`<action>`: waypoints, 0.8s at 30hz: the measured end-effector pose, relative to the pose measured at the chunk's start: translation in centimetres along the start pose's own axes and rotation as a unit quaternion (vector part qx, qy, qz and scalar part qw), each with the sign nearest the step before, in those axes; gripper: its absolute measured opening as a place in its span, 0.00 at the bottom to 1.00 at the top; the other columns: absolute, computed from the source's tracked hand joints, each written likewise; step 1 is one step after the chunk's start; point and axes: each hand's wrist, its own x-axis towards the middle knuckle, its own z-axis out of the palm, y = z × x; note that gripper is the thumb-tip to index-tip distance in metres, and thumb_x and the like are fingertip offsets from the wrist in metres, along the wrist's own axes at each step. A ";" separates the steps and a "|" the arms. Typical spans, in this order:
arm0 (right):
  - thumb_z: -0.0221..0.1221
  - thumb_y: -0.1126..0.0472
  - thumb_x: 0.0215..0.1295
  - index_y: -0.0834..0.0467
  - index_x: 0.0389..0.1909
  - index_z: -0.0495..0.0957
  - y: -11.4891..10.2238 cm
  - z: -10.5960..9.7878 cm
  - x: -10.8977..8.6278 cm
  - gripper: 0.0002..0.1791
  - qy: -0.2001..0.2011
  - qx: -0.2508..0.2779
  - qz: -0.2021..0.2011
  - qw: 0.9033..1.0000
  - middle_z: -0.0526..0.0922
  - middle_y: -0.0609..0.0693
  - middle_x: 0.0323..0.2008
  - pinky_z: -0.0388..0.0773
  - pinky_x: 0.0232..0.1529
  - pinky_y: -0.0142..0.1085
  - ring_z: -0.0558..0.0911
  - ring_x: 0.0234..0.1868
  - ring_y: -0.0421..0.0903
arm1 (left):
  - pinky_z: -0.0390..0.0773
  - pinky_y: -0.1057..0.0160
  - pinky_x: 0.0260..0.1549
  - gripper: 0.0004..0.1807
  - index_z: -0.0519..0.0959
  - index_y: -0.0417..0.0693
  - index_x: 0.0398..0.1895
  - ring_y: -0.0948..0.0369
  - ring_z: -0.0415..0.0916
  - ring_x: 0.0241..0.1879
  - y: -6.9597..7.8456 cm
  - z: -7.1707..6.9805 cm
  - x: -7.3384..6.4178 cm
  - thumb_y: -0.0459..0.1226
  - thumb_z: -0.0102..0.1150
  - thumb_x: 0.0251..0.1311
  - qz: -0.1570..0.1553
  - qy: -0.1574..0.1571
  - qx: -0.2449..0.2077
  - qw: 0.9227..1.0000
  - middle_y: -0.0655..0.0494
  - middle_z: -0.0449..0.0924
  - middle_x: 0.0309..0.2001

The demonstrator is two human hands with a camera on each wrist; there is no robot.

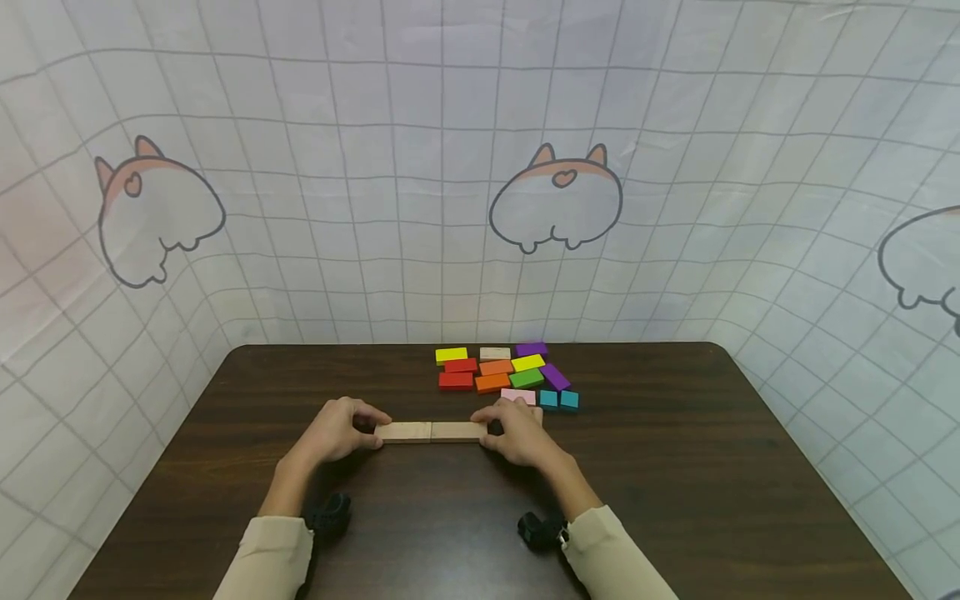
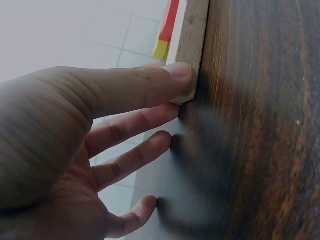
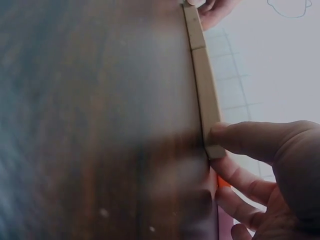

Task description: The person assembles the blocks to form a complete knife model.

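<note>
Two plain wooden blocks lie end to end on the dark table, meeting at a thin seam: a left block (image 1: pixel 403 432) and a right block (image 1: pixel 454 432). My left hand (image 1: pixel 336 432) pinches the outer end of the left block. In the left wrist view its thumb (image 2: pixel 177 75) presses the block's near face, and the other fingers are spread behind. The outer end of the right block is pinched by my right hand (image 1: pixel 519 432). Its thumb (image 3: pixel 240 137) lies on the near face in the right wrist view, partly covering that end.
Behind the wooden blocks, several coloured blocks lie flat, among them red (image 1: pixel 456 382), orange (image 1: pixel 492 383), green (image 1: pixel 527 378) and purple (image 1: pixel 557 377). A pink block (image 1: pixel 517 395) is partly hidden by my right hand; two blue blocks (image 1: pixel 558 400) sit right of it. A gridded curtain (image 1: pixel 375 208) stands behind the table.
</note>
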 end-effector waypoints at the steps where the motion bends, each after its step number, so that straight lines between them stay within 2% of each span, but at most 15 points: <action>1: 0.68 0.58 0.66 0.47 0.55 0.86 0.1 -0.1 0.0 0.17 -0.002 0.002 0.000 1.000 0.83 0.48 0.47 0.56 0.49 0.52 0.71 0.49 0.49 | 0.81 0.54 0.44 0.14 0.90 0.52 0.44 0.58 0.81 0.42 0.0 0.0 0.0 0.34 0.77 0.53 -0.001 0.000 0.000 1.000 0.57 0.87 0.41; 5: 0.68 0.58 0.66 0.47 0.55 0.85 0.3 -0.3 0.0 0.17 -0.005 0.008 0.002 1.000 0.84 0.47 0.47 0.58 0.51 0.53 0.74 0.52 0.49 | 0.80 0.55 0.43 0.14 0.90 0.51 0.45 0.58 0.80 0.42 0.1 -0.1 0.0 0.34 0.76 0.54 -0.003 -0.002 -0.001 1.000 0.56 0.87 0.41; 13: 0.69 0.58 0.66 0.49 0.52 0.86 0.2 -0.3 -0.1 0.14 -0.008 0.010 0.008 1.000 0.82 0.41 0.33 0.58 0.47 0.47 0.79 0.40 0.42 | 0.80 0.54 0.45 0.14 0.90 0.51 0.46 0.58 0.80 0.43 0.1 -0.2 -0.1 0.34 0.76 0.55 -0.004 -0.006 -0.004 1.000 0.56 0.87 0.42; 24: 0.68 0.61 0.66 0.52 0.48 0.86 0.0 -0.1 0.0 0.11 0.006 0.018 -0.001 1.000 0.83 0.40 0.32 0.58 0.49 0.46 0.81 0.39 0.41 | 0.80 0.54 0.45 0.14 0.90 0.52 0.46 0.58 0.79 0.43 -0.4 -0.4 -0.3 0.35 0.75 0.56 0.002 -0.002 -0.004 1.000 0.56 0.86 0.43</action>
